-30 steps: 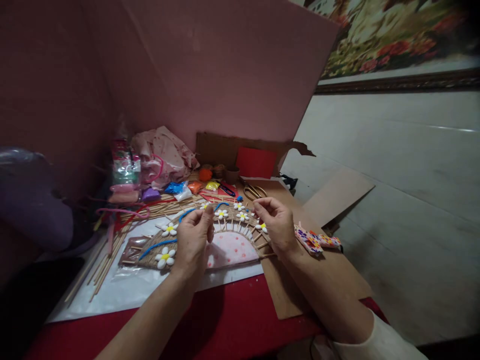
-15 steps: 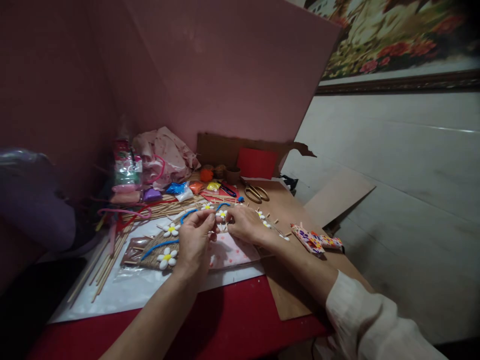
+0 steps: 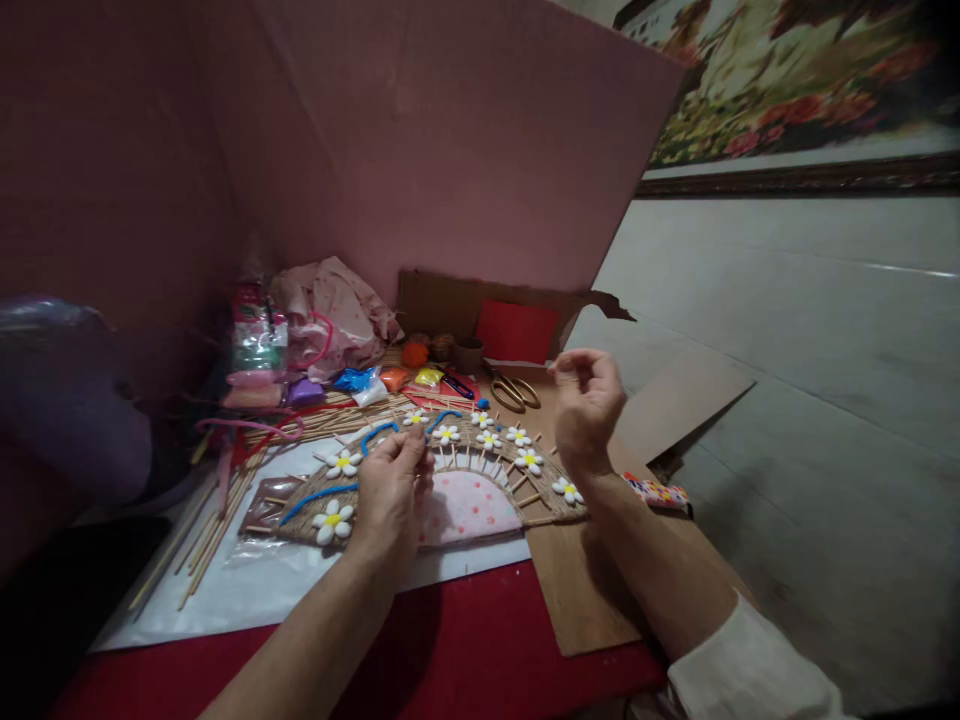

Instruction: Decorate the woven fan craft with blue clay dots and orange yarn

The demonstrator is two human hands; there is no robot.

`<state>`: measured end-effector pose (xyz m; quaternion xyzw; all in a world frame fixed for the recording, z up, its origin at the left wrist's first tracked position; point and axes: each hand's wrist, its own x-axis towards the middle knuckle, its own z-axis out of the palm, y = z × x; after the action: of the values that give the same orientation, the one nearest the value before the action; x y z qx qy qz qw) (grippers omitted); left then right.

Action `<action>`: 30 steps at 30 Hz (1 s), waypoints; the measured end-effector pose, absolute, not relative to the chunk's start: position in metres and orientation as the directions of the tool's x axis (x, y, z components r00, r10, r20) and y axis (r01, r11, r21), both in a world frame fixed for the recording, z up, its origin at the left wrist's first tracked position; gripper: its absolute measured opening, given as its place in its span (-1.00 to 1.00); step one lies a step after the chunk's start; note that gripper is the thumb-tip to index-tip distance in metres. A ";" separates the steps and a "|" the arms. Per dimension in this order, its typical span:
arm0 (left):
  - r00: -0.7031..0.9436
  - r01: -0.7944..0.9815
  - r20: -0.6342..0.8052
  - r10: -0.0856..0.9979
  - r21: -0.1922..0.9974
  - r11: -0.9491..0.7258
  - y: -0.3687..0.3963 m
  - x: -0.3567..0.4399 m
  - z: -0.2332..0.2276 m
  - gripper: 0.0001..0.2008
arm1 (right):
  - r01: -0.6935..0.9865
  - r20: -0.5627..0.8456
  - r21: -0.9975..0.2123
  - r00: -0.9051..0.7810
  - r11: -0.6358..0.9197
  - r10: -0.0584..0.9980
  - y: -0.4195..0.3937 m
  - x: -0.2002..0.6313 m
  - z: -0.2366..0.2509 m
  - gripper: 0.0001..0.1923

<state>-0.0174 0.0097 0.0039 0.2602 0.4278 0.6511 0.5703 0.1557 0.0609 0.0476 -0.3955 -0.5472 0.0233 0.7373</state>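
A half-round fan (image 3: 536,512) woven of brown twine over thin sticks lies on the table, with a pink dotted cloth (image 3: 469,505) at its centre. White flowers (image 3: 334,521) with yellow middles and blue strips (image 3: 319,497) decorate the twine. My left hand (image 3: 390,490) is over the fan's left half, thumb and fingers pinched together; what they hold, if anything, is hidden. Raised above the fan's right side, my right hand (image 3: 591,405) is closed in a pinch. A tiny pale bit shows at its fingertips, too small to name.
Gold-handled scissors (image 3: 511,388) and a small brown pot (image 3: 466,352) stand behind the fan. Bags of coloured clay (image 3: 352,380) line the back left. Loose sticks (image 3: 217,540) lie on white sheeting at left. A brown board (image 3: 581,590) is under the right side.
My right hand has lifted off the fan and moved right and up, uncovering the flowers on that side. My left hand stays nearly in place, still pinched.
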 end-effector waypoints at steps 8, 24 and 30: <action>-0.023 -0.463 -0.182 0.983 0.874 0.151 0.006 -0.009 -0.002 -0.55 | 0.281 0.815 -0.540 0.408 0.794 0.410 0.044 0.156 0.048 -0.87; 0.200 -0.144 -0.086 0.976 0.983 0.116 0.001 0.000 -0.013 -0.55 | 0.331 0.761 -0.646 0.202 0.688 0.617 0.026 0.157 -0.023 -0.74; 0.263 -0.219 -0.072 0.962 0.967 0.133 -0.006 0.007 -0.011 -0.64 | 0.351 0.751 -0.650 0.166 0.674 0.639 0.021 0.155 -0.023 -0.75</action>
<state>0.0068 -0.0060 -0.0107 0.4701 0.3950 0.4612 0.6405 0.1547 0.0209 -0.0233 -0.3889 -0.6363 0.1094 0.6572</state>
